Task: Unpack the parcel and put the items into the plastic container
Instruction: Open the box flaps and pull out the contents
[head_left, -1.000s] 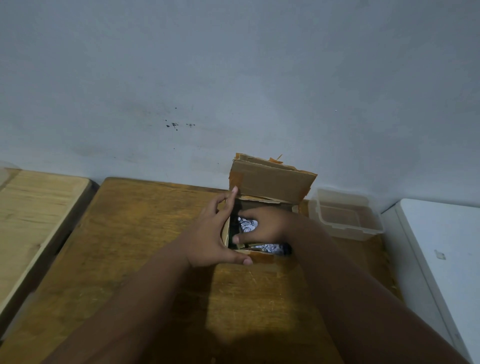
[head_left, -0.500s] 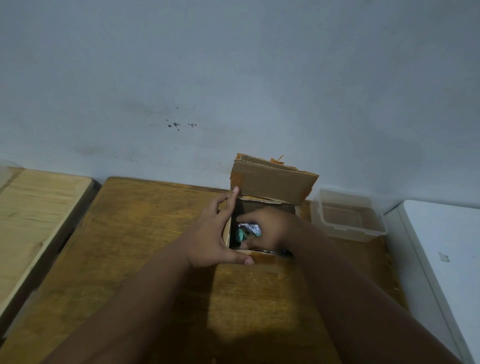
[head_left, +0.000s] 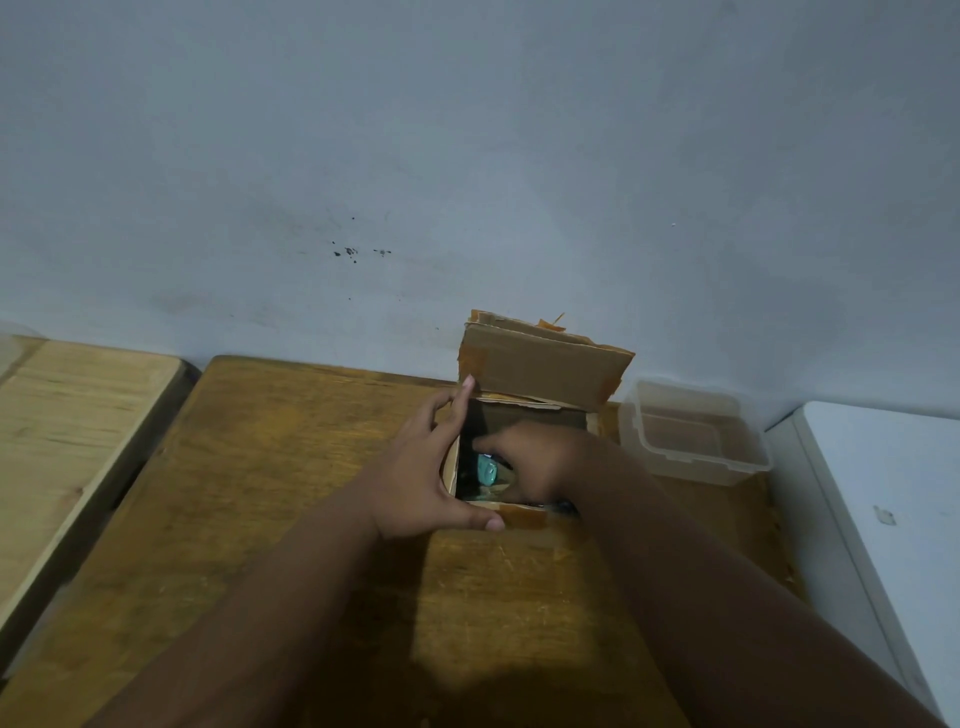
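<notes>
Deeper inside the parcel (head_left: 540, 374) now, the right hand (head_left: 540, 460) curls its fingers beside a teal item (head_left: 487, 469), grip unclear; left hand (head_left: 421, 478), fingers spread, braces the parcel's wall. It looks light, slippery; pinch its sides.

Left hand (head_left: 421, 478): was bare, no ring, no watch, short pale nails.
Right hand (head_left: 540, 462): was bare, no glove.
Forearms: entered from 6 o'clock, uncovered, with no sleeve in view.

Open cardboard parcel (head_left: 540, 371) beside clear plastic container (head_left: 693, 462)
</notes>
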